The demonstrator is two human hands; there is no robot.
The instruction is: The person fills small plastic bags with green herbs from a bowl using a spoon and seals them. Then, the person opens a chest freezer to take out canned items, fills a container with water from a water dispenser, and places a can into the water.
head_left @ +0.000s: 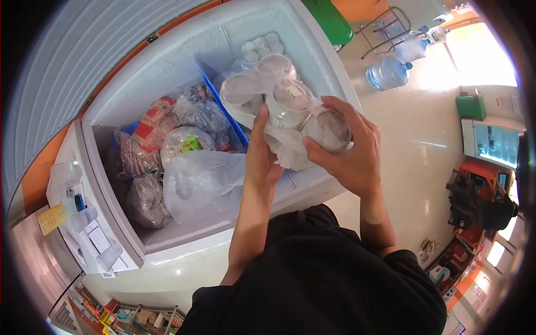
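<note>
A clear plastic bag of white lidded cups point(287, 106) is held up over the right part of an open chest freezer point(329, 61). My left hand point(262, 148) supports the bag from its left and lower side, with the thumb up along a cup. On the right, my right hand point(352, 148) grips the nearest cup between thumb and fingers. Behind the bag, more small white cups point(262, 46) stand in the freezer. A blue divider point(215, 97) is partly hidden by the bag.
Left of the divider lie bagged frozen foods point(156, 125) and a crumpled clear bag point(201, 181). Papers and plastic holders point(97, 237) sit on the freezer's left end. Large water bottles point(388, 72) stand on the floor beyond, near a green bin point(470, 106).
</note>
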